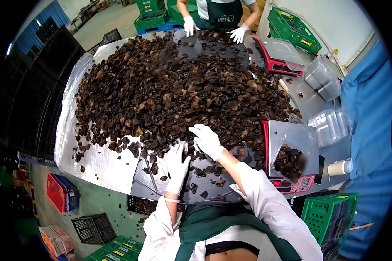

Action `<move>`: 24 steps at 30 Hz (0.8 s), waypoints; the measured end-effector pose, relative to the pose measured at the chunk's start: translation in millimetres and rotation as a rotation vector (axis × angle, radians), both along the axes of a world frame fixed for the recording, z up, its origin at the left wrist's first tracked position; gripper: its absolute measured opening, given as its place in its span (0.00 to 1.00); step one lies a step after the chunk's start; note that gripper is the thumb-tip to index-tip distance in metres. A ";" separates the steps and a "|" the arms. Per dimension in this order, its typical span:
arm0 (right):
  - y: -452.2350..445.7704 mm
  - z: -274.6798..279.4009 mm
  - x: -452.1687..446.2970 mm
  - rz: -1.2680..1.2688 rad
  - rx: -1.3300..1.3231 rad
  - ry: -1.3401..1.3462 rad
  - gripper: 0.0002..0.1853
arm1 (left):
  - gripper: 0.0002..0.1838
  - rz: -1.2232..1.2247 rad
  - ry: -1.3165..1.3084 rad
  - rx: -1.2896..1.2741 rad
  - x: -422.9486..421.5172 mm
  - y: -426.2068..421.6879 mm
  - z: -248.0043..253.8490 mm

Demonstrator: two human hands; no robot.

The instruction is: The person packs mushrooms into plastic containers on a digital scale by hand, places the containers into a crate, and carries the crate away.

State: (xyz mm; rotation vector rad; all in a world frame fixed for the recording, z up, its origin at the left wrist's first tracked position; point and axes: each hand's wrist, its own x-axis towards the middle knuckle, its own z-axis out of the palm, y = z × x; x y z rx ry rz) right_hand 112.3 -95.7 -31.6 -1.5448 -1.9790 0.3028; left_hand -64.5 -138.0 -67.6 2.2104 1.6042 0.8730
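Observation:
A wide heap of dark wood ear mushrooms (161, 91) covers most of the table. My left hand (177, 165), in a white glove, lies at the heap's near edge with its fingers stretched forward and loose pieces around it. To its right and a little farther in, my right hand (207, 142), gloved too, rests on the mushrooms with its fingers extended. Neither hand visibly holds a piece, though the undersides are hidden. Right of my right arm stands a red scale (278, 130) bearing a clear plastic box (290, 162) with mushrooms in it.
Across the table a co-worker's two gloved hands (238, 34) touch the far edge. A second red scale (283, 56) and stacked clear boxes (323, 78) stand at the right, with a white cup (340, 167) nearer. Green crates (329, 222) and a black crate (93, 228) sit below the table.

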 end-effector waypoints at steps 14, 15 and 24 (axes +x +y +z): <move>-54.6 19.1 35.0 -0.097 -0.880 1.240 0.16 | 0.18 0.130 -1.018 -0.722 -65.1 -34.6 10.6; -47.9 19.5 29.2 -0.145 -0.895 1.109 0.16 | 0.19 0.112 -1.171 -0.790 -68.7 -27.7 11.3; -35.5 -49.9 -22.7 0.179 -0.211 -0.109 0.24 | 0.15 0.096 -0.536 -0.283 -42.4 10.5 -12.9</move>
